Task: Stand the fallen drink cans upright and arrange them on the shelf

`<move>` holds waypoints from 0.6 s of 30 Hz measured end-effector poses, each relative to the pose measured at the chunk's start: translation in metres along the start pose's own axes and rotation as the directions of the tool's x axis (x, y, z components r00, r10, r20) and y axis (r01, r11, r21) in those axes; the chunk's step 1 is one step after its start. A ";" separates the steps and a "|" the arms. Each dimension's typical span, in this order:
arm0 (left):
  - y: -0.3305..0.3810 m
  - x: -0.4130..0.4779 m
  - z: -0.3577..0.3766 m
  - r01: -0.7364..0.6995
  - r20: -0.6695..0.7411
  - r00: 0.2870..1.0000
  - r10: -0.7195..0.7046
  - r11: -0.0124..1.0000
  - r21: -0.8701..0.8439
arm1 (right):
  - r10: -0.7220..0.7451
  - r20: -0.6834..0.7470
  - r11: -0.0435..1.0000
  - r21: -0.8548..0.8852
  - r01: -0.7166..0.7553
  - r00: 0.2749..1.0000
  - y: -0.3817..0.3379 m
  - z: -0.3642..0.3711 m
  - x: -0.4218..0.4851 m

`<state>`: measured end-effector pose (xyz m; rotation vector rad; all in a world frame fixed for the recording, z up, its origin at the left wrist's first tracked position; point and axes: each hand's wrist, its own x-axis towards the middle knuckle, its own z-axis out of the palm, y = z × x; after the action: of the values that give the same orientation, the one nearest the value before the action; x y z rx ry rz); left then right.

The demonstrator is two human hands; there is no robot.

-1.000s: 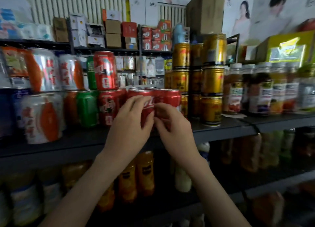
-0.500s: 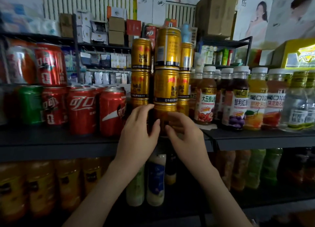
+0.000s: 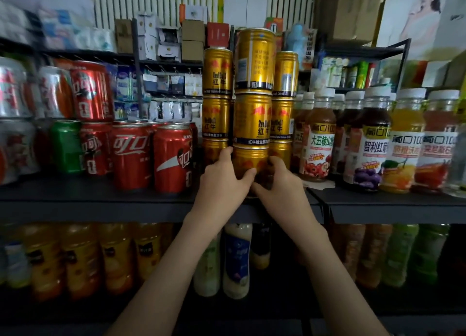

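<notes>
A front stack of gold cans point(image 3: 253, 93) stands three high on the dark shelf point(image 3: 100, 197), with more gold stacks just behind it. My left hand point(image 3: 222, 181) and my right hand point(image 3: 277, 184) both grip the bottom gold can point(image 3: 249, 159) of that front stack, one from each side, thumbs meeting in front. Red cola cans point(image 3: 151, 156) stand upright to the left, with a green can point(image 3: 66, 146) and orange-and-silver cans point(image 3: 15, 88) further left, some stacked two high.
Juice bottles with white caps point(image 3: 317, 139) line the shelf to the right of the gold cans. The lower shelf holds orange, white and green bottles point(image 3: 237, 260). Boxes point(image 3: 193, 43) and a radiator point(image 3: 156, 2) sit behind.
The view has swung right from the red cola cans to the gold stack. Both hands left a red can and now hold the stack's bottom gold can.
</notes>
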<state>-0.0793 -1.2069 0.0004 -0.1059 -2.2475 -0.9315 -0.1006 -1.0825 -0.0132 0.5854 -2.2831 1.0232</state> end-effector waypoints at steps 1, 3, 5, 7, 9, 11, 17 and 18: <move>0.000 0.000 0.000 0.001 0.005 1.000 -0.001 1.000 0.001 | 0.003 0.007 1.000 0.000 -0.003 1.000 0.000 0.000 0.001; 0.000 0.000 0.001 0.000 -0.005 1.000 0.000 1.000 -0.002 | -0.003 0.009 1.000 0.015 0.003 1.000 0.000 0.000 0.001; -0.001 0.001 0.003 -0.009 -0.021 1.000 0.010 1.000 0.005 | -0.002 0.006 1.000 0.024 0.002 1.000 0.002 0.002 0.002; -0.002 0.000 0.004 -0.016 -0.024 1.000 0.016 1.000 0.008 | -0.001 0.003 1.000 0.024 0.001 1.000 0.003 0.004 0.002; -0.004 -0.003 0.005 -0.034 -0.036 0.999 0.034 0.999 -0.001 | -0.010 -0.022 1.000 0.016 0.010 1.000 0.004 0.005 -0.001; -0.008 -0.009 0.004 -0.071 -0.069 0.995 0.071 0.997 0.002 | -0.032 -0.068 0.999 0.005 0.032 0.997 0.001 0.007 -0.008; -0.033 -0.046 -0.018 -0.187 -0.154 0.971 0.182 0.982 -0.016 | -0.103 -0.259 0.995 -0.015 0.103 0.960 -0.021 0.016 -0.047; -0.038 -0.054 -0.024 -0.195 -0.176 0.966 0.188 0.981 -0.020 | -0.116 -0.281 0.992 0.012 0.125 0.953 -0.027 0.021 -0.055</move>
<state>-0.0369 -1.2408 -0.0445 -0.2454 -2.0196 -0.8453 -0.0505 -1.1065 -0.0465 0.5469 -1.9641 1.0120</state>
